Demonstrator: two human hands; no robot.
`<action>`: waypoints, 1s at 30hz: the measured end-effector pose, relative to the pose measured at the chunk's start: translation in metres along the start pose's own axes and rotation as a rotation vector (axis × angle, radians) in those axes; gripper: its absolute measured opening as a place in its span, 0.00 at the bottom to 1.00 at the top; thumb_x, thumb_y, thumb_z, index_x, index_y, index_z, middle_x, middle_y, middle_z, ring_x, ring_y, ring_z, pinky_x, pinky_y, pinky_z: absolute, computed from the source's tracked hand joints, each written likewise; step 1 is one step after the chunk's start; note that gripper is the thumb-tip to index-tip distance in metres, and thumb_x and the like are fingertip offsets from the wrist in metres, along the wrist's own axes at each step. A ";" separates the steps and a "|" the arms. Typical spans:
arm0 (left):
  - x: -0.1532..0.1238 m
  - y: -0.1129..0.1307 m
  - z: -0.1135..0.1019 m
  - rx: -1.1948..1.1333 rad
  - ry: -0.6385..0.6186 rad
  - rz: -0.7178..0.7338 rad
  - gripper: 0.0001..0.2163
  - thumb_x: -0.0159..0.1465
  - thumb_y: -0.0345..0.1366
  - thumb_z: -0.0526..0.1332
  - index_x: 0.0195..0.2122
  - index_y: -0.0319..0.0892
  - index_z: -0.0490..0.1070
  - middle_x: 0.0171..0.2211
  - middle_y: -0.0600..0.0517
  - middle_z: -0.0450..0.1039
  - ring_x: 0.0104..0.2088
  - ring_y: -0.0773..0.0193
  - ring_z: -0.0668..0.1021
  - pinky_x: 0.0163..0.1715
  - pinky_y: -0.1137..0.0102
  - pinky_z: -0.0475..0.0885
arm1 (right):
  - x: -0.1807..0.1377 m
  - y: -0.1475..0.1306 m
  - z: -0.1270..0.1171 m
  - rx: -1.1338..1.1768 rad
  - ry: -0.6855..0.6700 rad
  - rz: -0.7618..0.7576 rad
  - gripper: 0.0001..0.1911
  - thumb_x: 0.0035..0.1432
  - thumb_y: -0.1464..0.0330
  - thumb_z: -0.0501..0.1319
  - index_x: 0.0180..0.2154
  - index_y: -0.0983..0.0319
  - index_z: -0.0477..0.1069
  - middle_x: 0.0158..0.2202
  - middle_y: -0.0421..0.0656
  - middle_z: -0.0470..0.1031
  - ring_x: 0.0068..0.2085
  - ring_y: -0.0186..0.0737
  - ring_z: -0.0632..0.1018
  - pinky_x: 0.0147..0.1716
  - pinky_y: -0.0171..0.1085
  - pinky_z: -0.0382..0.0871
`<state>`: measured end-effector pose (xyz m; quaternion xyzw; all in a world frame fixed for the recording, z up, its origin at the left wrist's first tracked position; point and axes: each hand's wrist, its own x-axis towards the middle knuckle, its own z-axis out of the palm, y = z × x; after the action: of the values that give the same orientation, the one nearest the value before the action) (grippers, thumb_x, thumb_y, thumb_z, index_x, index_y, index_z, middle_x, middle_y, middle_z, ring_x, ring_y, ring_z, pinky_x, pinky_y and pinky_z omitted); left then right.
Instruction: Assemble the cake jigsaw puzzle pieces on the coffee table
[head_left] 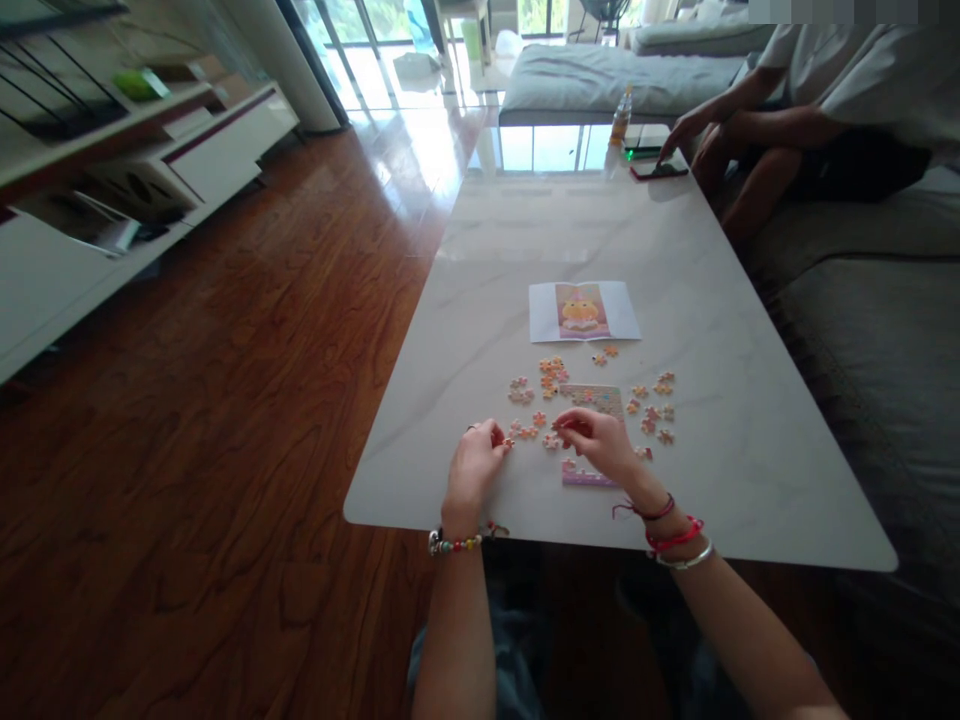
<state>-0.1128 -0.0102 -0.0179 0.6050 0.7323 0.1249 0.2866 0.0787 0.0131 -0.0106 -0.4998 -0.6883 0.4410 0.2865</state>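
Note:
A partly built jigsaw (592, 400) lies on the pale marble table (600, 230), with several loose pink and orange pieces (649, 405) scattered around it. My left hand (474, 465) rests on the table with fingers curled, its fingertips at a small piece (509, 442). My right hand (600, 440) covers the puzzle's near part and pinches a small piece between thumb and fingers. A printed reference picture (583, 311) lies beyond the pieces.
Another person (795, 110) sits on the grey sofa (877, 330) at the far right, a hand by a phone (658, 171). A bottle (621, 116) stands at the table's far end. Wooden floor (225, 400) and a white cabinet (135, 190) are to the left.

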 end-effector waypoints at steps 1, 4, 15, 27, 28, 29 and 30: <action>0.000 0.001 0.000 0.004 0.006 -0.007 0.02 0.53 0.33 0.57 0.27 0.40 0.67 0.28 0.51 0.69 0.29 0.68 0.69 0.29 0.74 0.62 | 0.001 0.003 -0.009 0.065 -0.024 0.071 0.06 0.51 0.69 0.56 0.32 0.64 0.69 0.25 0.42 0.74 0.25 0.34 0.74 0.22 0.32 0.67; 0.001 0.004 0.000 0.007 0.017 -0.028 0.02 0.54 0.32 0.56 0.27 0.40 0.67 0.29 0.50 0.70 0.30 0.68 0.70 0.30 0.74 0.62 | 0.002 0.009 -0.025 0.131 -0.104 0.190 0.07 0.48 0.68 0.57 0.30 0.65 0.69 0.22 0.42 0.73 0.22 0.33 0.74 0.18 0.29 0.65; 0.001 0.015 -0.006 -0.168 -0.019 -0.038 0.04 0.55 0.32 0.55 0.28 0.40 0.67 0.27 0.52 0.72 0.29 0.68 0.72 0.30 0.75 0.64 | -0.001 0.018 -0.015 -0.060 -0.217 0.172 0.08 0.47 0.68 0.57 0.25 0.65 0.72 0.16 0.38 0.70 0.17 0.29 0.69 0.17 0.28 0.59; 0.002 0.014 -0.004 -0.196 -0.045 -0.025 0.05 0.55 0.31 0.53 0.29 0.40 0.68 0.28 0.52 0.73 0.30 0.68 0.72 0.31 0.75 0.64 | 0.001 0.025 -0.014 -0.140 -0.171 0.043 0.07 0.48 0.71 0.57 0.28 0.63 0.73 0.24 0.41 0.75 0.24 0.32 0.73 0.24 0.30 0.64; 0.003 0.013 -0.003 -0.179 -0.042 -0.022 0.05 0.55 0.31 0.53 0.29 0.40 0.68 0.28 0.52 0.73 0.31 0.68 0.72 0.31 0.75 0.64 | 0.001 0.025 -0.014 -0.156 -0.156 0.012 0.07 0.48 0.71 0.57 0.28 0.63 0.74 0.25 0.41 0.75 0.27 0.33 0.73 0.26 0.31 0.65; 0.003 0.012 -0.002 -0.161 -0.037 -0.023 0.05 0.55 0.31 0.53 0.29 0.40 0.68 0.28 0.51 0.72 0.31 0.68 0.72 0.31 0.75 0.64 | 0.001 0.026 -0.012 -0.168 -0.148 -0.015 0.06 0.48 0.72 0.57 0.28 0.62 0.74 0.27 0.42 0.76 0.28 0.34 0.74 0.28 0.31 0.66; 0.004 0.011 -0.001 -0.144 -0.031 -0.026 0.05 0.55 0.31 0.53 0.29 0.40 0.69 0.28 0.51 0.72 0.31 0.67 0.72 0.31 0.74 0.64 | 0.001 0.028 -0.011 -0.178 -0.147 -0.037 0.06 0.48 0.72 0.58 0.28 0.62 0.74 0.28 0.42 0.76 0.30 0.34 0.74 0.29 0.32 0.66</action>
<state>-0.1048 -0.0037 -0.0120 0.5751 0.7247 0.1641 0.3424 0.0996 0.0212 -0.0303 -0.4769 -0.7528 0.4084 0.1978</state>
